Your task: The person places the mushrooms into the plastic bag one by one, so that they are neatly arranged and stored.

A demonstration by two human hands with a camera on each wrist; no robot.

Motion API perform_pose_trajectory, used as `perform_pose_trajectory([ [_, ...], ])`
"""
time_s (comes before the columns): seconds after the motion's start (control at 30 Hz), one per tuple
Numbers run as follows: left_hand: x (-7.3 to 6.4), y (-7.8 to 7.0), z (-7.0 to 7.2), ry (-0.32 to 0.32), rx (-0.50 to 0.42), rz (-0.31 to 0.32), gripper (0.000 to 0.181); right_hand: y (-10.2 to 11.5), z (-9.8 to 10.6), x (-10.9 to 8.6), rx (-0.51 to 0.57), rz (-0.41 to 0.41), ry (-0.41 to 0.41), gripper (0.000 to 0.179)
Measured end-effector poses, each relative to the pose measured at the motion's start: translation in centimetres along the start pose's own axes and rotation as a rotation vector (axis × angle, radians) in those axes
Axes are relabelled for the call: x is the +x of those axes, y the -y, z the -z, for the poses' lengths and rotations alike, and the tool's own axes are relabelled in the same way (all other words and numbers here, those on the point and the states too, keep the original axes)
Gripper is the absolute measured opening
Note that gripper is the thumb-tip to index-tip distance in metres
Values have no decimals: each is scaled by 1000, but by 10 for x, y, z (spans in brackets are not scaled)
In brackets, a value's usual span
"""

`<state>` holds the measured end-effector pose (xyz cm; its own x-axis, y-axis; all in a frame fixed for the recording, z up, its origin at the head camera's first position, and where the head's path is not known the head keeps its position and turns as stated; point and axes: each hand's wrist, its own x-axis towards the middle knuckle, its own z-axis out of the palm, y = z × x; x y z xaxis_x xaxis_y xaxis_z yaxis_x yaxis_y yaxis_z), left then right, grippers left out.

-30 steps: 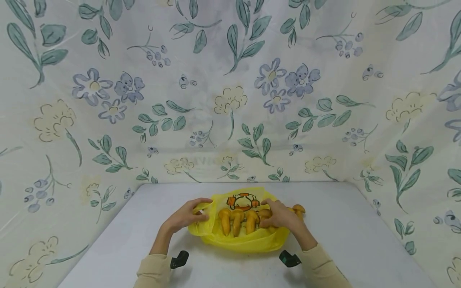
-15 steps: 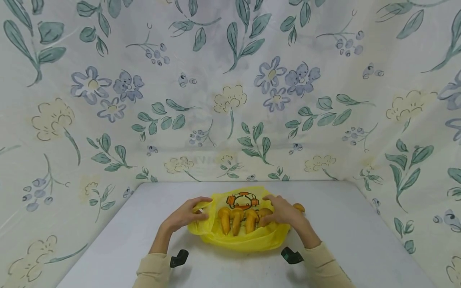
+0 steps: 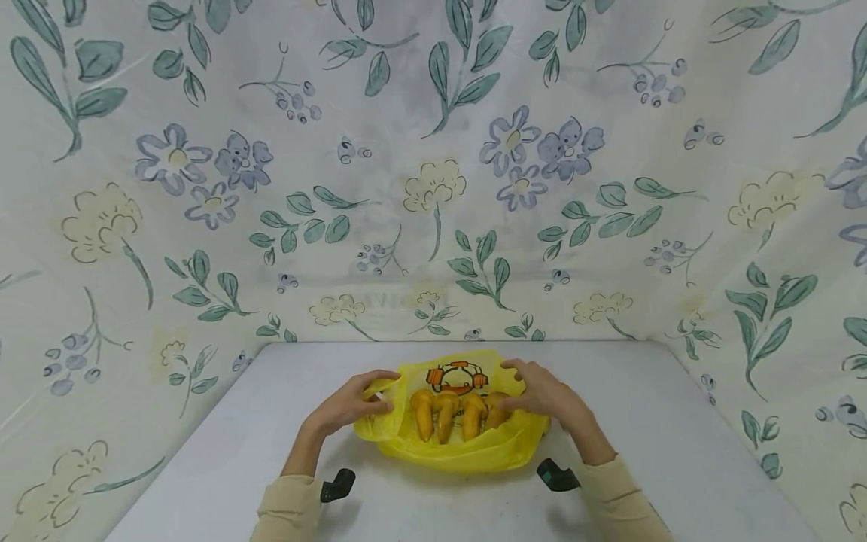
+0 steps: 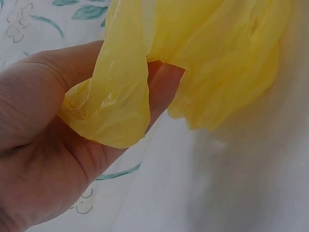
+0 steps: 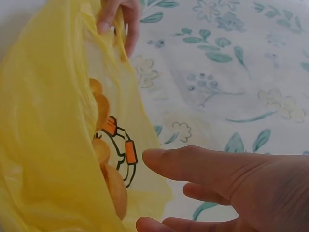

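Observation:
A yellow plastic bag [image 3: 460,461] with a printed cartoon figure lies on the table, its mouth spread open. Several brown mushrooms [image 3: 445,414] sit in a row inside it. At the bag's left end my left hand [image 3: 352,405] holds a handle loop; the left wrist view has the yellow loop [image 4: 120,96] draped through the fingers. My right hand [image 3: 545,391] is at the right side of the mouth, fingertips beside the rightmost mushroom [image 3: 497,409]. In the right wrist view its thumb [image 5: 178,162] and fingers are spread with nothing between them.
A white table [image 3: 637,436] carries the bag and meets a floral-patterned cloth backdrop [image 3: 433,188] behind and at both sides. Dark wrist-worn devices [image 3: 337,485] show beside both forearms.
My right hand has shifted rightward, away from the row of mushrooms, and its fingers have spread. The mushroom formerly visible right of the bag no longer shows. My left hand stays put.

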<state>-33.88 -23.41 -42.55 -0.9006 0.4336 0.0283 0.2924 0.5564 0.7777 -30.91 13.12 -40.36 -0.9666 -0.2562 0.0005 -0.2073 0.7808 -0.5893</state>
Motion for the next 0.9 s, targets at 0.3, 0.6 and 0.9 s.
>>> perform_pose_trajectory([
  [0.3, 0, 0, 0, -2, -10, 6, 54, -4, 12, -5, 72, -23, -14, 72],
  [0.6, 0, 1, 1, -3, -6, 14, 53, -9, 19, -3, 57, -35, -13, 65],
  [0.9, -2, 1, 2, -8, -12, 8, 53, -12, 17, -1, 56, -29, -4, 65],
])
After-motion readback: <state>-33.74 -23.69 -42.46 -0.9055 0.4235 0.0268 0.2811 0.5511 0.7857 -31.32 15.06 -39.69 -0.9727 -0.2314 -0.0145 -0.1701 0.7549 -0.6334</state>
